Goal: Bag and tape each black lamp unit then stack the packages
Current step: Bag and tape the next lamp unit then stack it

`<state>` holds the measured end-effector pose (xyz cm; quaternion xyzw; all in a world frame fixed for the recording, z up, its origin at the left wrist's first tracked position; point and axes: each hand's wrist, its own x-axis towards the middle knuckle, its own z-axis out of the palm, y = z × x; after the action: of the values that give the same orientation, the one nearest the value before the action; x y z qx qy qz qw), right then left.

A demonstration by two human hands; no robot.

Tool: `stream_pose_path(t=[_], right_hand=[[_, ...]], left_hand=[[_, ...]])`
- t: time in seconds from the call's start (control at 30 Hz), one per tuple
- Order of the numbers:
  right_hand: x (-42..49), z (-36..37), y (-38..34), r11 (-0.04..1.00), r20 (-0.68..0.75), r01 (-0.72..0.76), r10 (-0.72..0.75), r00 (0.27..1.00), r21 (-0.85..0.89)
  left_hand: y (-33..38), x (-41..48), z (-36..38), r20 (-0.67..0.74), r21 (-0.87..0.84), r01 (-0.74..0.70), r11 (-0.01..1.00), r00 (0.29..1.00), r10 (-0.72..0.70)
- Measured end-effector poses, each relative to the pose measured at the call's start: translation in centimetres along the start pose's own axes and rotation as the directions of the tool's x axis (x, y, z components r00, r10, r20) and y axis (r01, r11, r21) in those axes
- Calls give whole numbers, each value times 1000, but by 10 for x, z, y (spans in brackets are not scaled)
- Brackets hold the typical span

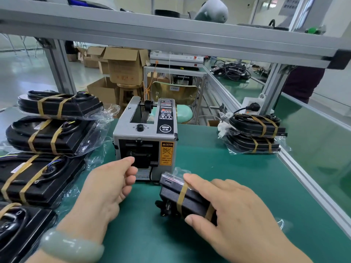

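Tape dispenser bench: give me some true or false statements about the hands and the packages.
1. The right hand grips a bagged lamp unit. True.
2. The left hand rests on the stacked packages. False: it reaches to the tape dispenser outlet.
3. Two taped packages lie stacked right of the dispenser. True.
4. The held unit bears no tape. False: a tan tape band wraps it.

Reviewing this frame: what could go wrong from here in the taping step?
1. The left hand has its fingertips right at the outlet of the tape dispenser, beside the caution label that warns against fingers there. A nick from the cutter seems possible.
2. The right hand alone grips the bagged lamp unit, and its loose bag end sticks up. The next strip might go on crooked.
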<state>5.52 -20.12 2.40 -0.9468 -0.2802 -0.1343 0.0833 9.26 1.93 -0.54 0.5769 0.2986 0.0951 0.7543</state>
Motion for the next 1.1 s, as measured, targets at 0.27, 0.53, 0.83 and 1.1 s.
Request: stream_pose_path(t=[0.27,0.53,0.83,1.1], right_hand=[[-2,1,0,999,-42,-26,24,999,-43],[-3,1,-3,998,6,-54,54,999,-38],[-3,3,-4,996,-58,-55,51,997,-67],[-4,3,-3,997,-81,-67,64,995,-42]], left_hand=[[15,8,14,71,-19,69,997,995,-68],[16,13,20,3,-41,55,998,998,-55],[7,21,37,-203,-69,19,997,979,-32],[3,-17,20,-24,-85,-23,996,999,21]])
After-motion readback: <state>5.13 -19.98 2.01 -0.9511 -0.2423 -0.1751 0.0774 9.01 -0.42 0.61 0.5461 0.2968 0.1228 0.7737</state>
